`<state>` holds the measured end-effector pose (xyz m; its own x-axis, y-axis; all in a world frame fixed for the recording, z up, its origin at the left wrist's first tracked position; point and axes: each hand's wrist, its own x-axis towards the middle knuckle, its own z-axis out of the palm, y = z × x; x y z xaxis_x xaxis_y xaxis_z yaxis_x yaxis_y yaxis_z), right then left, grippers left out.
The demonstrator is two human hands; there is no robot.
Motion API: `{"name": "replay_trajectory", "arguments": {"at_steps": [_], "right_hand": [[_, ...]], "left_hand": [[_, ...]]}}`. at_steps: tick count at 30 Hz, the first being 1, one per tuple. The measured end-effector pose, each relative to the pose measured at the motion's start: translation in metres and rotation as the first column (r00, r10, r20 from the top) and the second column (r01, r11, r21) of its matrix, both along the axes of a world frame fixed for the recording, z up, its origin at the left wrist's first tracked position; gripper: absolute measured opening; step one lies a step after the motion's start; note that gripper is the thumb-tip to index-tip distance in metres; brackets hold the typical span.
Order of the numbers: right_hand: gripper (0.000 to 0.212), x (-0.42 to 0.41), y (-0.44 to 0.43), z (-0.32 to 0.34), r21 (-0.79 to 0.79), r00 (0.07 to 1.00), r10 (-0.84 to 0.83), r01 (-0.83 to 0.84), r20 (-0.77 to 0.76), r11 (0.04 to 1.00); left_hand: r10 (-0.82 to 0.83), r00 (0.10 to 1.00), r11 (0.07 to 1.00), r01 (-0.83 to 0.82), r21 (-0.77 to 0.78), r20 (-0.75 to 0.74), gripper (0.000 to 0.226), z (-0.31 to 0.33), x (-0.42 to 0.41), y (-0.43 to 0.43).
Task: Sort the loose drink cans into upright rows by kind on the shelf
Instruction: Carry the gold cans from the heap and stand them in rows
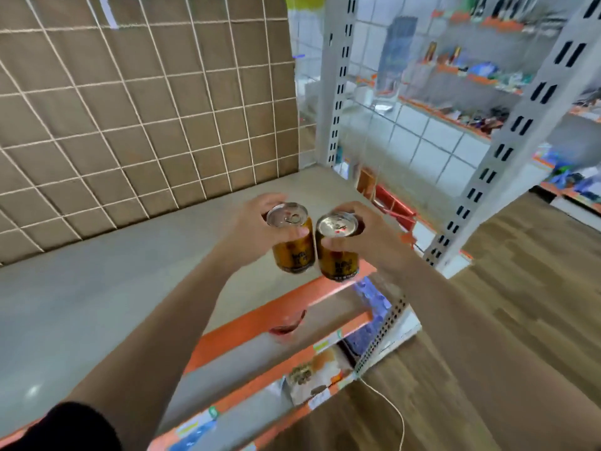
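We hold two golden cans upright and side by side above the top shelf [130,271]: our left hand [250,229] grips one can [292,245], our right hand [374,236] the other can [338,252].

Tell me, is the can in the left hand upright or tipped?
Upright, slightly leaning: the left hand holds the can with its silver lid on top.

The left can [291,252] and right can [338,258] are amber-gold with dark lettering, a black band at the base and silver tops. The shelf [97,304] is pale grey-beige with an orange front edge [260,317]. The back panel [130,109] is brown under a white wire grid. The upright [507,151] is white with black slots. The floor [520,320] is brown wood-grain; the sleeve [65,428] is black.
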<state>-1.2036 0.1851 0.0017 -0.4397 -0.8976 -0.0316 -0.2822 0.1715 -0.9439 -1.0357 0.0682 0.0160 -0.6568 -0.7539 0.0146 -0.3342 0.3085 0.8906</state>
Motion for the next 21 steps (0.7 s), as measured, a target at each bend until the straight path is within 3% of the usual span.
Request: {"name": "replay_trajectory", "arguments": {"at_steps": [3, 6, 10, 21], "right_hand": [[0.057, -0.027, -0.031, 0.003, 0.05, 0.998, 0.055, -0.054, -0.037, 0.997], [0.057, -0.052, -0.062, 0.006, 0.114, 0.994, 0.093, -0.087, -0.055, 0.99], [0.062, -0.079, -0.101, 0.001, 0.088, 1.0, 0.023, -0.022, -0.008, 0.996], [0.074, -0.131, -0.203, -0.008, 0.135, 0.991, 0.017, 0.001, -0.134, 0.991]], "left_hand": [[0.083, 0.996, 0.995, -0.08, -0.058, 0.041, 0.051, 0.001, -0.016, -0.026], [0.119, 0.987, 0.989, -0.109, -0.1, 0.105, 0.051, -0.001, -0.03, -0.054], [0.162, 0.981, 0.983, -0.151, -0.106, 0.108, 0.043, -0.002, -0.062, -0.088], [0.283, 0.959, 0.952, -0.278, -0.13, 0.021, 0.085, -0.02, -0.134, -0.154]]}}
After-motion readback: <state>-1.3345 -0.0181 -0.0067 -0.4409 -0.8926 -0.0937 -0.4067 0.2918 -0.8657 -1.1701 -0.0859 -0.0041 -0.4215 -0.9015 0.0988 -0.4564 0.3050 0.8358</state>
